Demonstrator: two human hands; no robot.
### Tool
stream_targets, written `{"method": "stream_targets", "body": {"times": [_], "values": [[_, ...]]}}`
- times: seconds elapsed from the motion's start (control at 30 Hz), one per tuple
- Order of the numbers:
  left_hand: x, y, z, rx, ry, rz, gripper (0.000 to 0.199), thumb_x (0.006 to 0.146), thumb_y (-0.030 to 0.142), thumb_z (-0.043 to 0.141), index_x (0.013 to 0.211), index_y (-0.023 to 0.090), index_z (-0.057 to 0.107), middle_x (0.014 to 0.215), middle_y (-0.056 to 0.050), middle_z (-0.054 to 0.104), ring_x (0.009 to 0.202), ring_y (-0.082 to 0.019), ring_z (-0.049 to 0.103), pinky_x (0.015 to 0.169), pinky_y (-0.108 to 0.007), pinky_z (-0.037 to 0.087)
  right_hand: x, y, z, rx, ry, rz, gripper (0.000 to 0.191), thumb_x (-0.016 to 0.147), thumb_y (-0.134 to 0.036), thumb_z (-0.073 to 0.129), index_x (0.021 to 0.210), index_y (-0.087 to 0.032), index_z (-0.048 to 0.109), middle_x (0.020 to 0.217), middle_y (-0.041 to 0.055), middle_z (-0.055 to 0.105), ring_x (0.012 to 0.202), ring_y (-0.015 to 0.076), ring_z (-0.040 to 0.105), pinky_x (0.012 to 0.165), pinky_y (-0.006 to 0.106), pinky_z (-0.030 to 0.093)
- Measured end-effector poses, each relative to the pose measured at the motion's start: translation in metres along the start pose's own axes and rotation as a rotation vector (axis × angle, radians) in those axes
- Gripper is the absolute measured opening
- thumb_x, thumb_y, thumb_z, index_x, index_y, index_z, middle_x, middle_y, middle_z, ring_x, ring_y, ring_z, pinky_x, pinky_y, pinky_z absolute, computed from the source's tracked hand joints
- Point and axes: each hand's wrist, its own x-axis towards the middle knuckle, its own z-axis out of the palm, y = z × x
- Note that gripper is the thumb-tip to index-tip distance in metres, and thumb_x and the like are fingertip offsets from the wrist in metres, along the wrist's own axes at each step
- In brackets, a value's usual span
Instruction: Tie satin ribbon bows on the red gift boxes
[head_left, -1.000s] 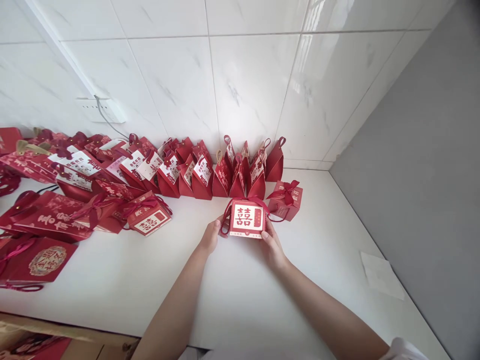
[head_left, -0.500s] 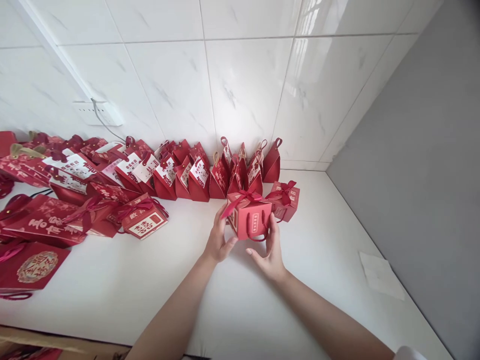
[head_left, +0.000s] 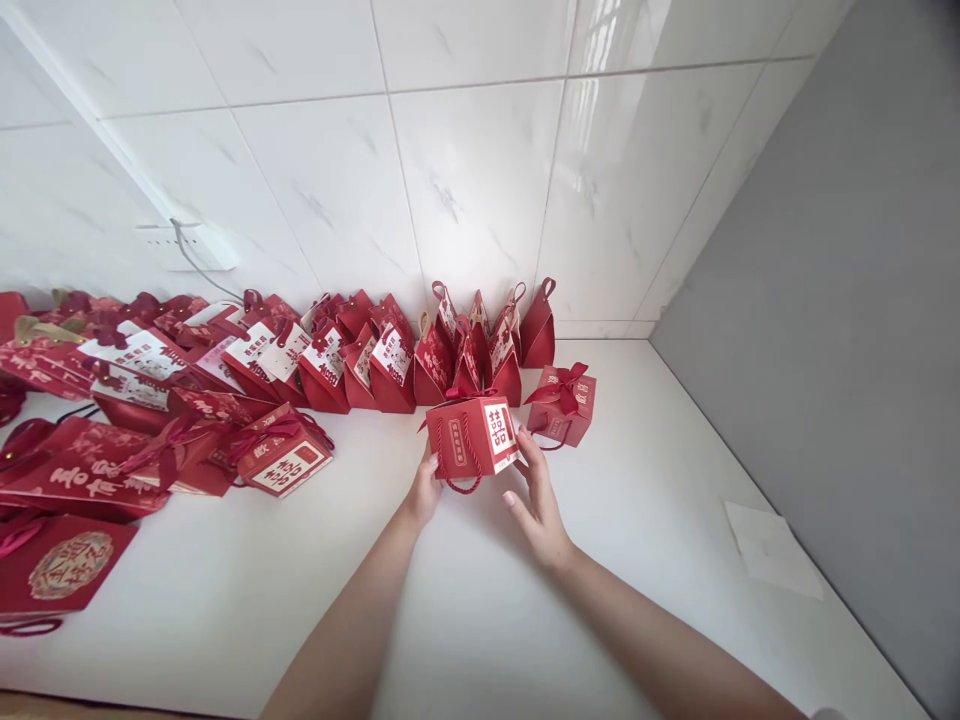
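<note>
A red gift box [head_left: 489, 452] with a ribbon bow on top, a rope handle and a white double-happiness label is between my hands, tilted above the table. My left hand [head_left: 424, 492] grips its left end, thumb at the front and the other fingers mostly hidden behind the box. My right hand [head_left: 541, 510] supports the right end with its fingers against the labelled side and lower corner, while its thumb stands apart from the box. Just to the right, a similar gift box with a bow [head_left: 564, 405] stands on the table.
Rows of pointed red favor boxes [head_left: 394, 370] line the tiled wall. More red boxes [head_left: 281, 455] and a flat red box with a round emblem [head_left: 71, 565] lie at left. A white sheet [head_left: 772, 550] lies near the grey panel [head_left: 825, 300]; a socket strip [head_left: 187, 247] is on the wall.
The gift box has been turned between my hands, so its white label now faces front right and the rope-handled side faces left. It has shifted slightly left. The view has shifted a little.
</note>
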Motion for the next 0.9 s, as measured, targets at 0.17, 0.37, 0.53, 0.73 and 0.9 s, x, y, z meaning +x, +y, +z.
{"method": "stream_targets", "body": {"times": [0.17, 0.37, 0.53, 0.73, 0.9], "values": [[0.002, 0.008, 0.004, 0.196, -0.090, 0.213, 0.062, 0.089, 0.050, 0.053, 0.145, 0.025, 0.041, 0.151, -0.007, 0.041, 0.142, -0.030, 0.033, 0.116, -0.042, 0.031, 0.010, 0.008, -0.006, 0.272, -0.068, 0.212, 0.067, 0.094, -0.050, 0.051, 0.151, -0.034, 0.020, 0.156, 0.0075, 0.029, 0.134, 0.0273, 0.045, 0.109, 0.050, 0.042], [0.002, 0.019, 0.009, 0.278, -0.177, 0.244, 0.062, 0.092, 0.054, 0.050, 0.146, 0.025, 0.040, 0.148, -0.010, 0.044, 0.134, -0.032, 0.044, 0.110, -0.044, 0.038, 0.016, 0.010, -0.011, 0.340, -0.093, 0.256, 0.064, 0.094, -0.049, 0.052, 0.150, -0.032, 0.026, 0.151, 0.0078, 0.038, 0.136, 0.0267, 0.041, 0.109, 0.048, 0.042], [0.002, 0.022, 0.011, 0.261, -0.202, 0.224, 0.063, 0.090, 0.055, 0.052, 0.144, 0.024, 0.042, 0.147, -0.010, 0.046, 0.134, -0.032, 0.044, 0.109, -0.043, 0.040, 0.016, 0.012, -0.011, 0.349, -0.084, 0.253, 0.069, 0.091, -0.052, 0.054, 0.150, -0.033, 0.024, 0.151, 0.0072, 0.038, 0.136, 0.0275, 0.041, 0.106, 0.047, 0.045], [0.004, 0.021, 0.012, 0.215, -0.165, 0.196, 0.063, 0.086, 0.055, 0.060, 0.139, 0.022, 0.051, 0.147, -0.010, 0.047, 0.138, -0.033, 0.039, 0.114, -0.044, 0.034, 0.015, 0.011, -0.011, 0.319, -0.053, 0.241, 0.073, 0.091, -0.053, 0.053, 0.152, -0.033, 0.019, 0.149, 0.0071, 0.039, 0.133, 0.0267, 0.045, 0.107, 0.046, 0.044], [0.000, 0.020, 0.013, 0.330, -0.098, 0.193, 0.055, 0.090, 0.050, 0.056, 0.137, 0.021, 0.053, 0.143, -0.011, 0.051, 0.133, -0.033, 0.046, 0.109, -0.043, 0.039, 0.013, 0.010, -0.009, 0.236, 0.017, 0.204, 0.073, 0.091, -0.051, 0.053, 0.152, -0.033, 0.018, 0.157, 0.0072, 0.027, 0.138, 0.0279, 0.038, 0.108, 0.047, 0.043]]}}
